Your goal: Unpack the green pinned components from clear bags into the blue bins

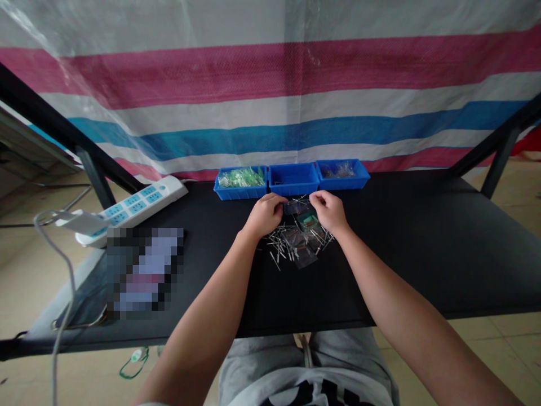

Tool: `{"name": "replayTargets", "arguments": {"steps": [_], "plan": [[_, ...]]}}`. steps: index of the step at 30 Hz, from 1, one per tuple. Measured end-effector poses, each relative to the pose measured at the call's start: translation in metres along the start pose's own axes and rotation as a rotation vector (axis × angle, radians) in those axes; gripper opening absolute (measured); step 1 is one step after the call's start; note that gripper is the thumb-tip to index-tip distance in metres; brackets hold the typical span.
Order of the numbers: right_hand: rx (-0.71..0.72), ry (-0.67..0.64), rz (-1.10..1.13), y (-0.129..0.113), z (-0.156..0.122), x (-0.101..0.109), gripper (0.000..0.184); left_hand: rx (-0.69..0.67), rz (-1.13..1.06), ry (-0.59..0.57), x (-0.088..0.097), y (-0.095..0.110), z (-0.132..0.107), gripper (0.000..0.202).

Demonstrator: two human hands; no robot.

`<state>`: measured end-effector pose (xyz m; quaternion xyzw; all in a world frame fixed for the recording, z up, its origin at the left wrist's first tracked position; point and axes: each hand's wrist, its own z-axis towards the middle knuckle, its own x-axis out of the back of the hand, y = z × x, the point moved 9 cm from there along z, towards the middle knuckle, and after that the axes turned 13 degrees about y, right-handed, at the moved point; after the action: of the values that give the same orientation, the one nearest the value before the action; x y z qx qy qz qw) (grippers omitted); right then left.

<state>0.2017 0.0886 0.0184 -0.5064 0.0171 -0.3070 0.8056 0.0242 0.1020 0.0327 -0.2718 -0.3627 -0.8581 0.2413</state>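
My left hand [265,215] and my right hand [328,211] hover close together at the table's middle, fingers curled downward. Between them lies a small clear plastic bag [296,207], and I cannot tell whether either hand grips it. Just below my hands spreads a loose pile of thin metal pins [291,245], mixed with several small clear bags [305,256]. One bag in the pile holds something green [307,221]. My fingers hide what is directly under them.
Three joined blue bins [293,177] stand at the black table's back edge, the left holding pale green items. A white power strip [135,210] and a pixelated object [143,270] lie left, with a grey cable [54,270]. Tarpaulin hangs behind.
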Motion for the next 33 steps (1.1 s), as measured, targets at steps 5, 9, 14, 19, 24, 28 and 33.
{"name": "replayTargets", "arguments": {"steps": [5, 9, 14, 19, 24, 28, 33], "plan": [[0.064, -0.066, -0.099, -0.001, -0.001, -0.008, 0.017, 0.020, 0.094, -0.129, -0.016, -0.002, -0.008, 0.034], [0.116, -0.095, -0.143, -0.003, -0.001, -0.011, 0.016, 0.072, 0.221, -0.164, -0.020, -0.007, -0.011, 0.035], [0.158, -0.070, -0.229, 0.001, 0.000, -0.009, 0.018, 0.083, 0.195, -0.150, -0.020, -0.006, -0.010, 0.031], [0.158, -0.069, -0.277, 0.006, 0.002, -0.011, 0.013, 0.140, 0.176, -0.123, -0.018, -0.008, -0.009, 0.030], [0.180, -0.098, -0.342, 0.004, 0.003, -0.015, 0.019, 0.145, 0.154, -0.093, -0.017, -0.009, -0.007, 0.028], [0.199, -0.137, -0.382, 0.001, 0.003, -0.022, 0.020, 0.135, 0.116, -0.076, -0.016, -0.009, -0.006, 0.028], [0.219, -0.203, -0.540, 0.000, 0.001, -0.031, 0.022, 0.124, 0.110, -0.078, -0.018, -0.008, -0.006, 0.031]]}}
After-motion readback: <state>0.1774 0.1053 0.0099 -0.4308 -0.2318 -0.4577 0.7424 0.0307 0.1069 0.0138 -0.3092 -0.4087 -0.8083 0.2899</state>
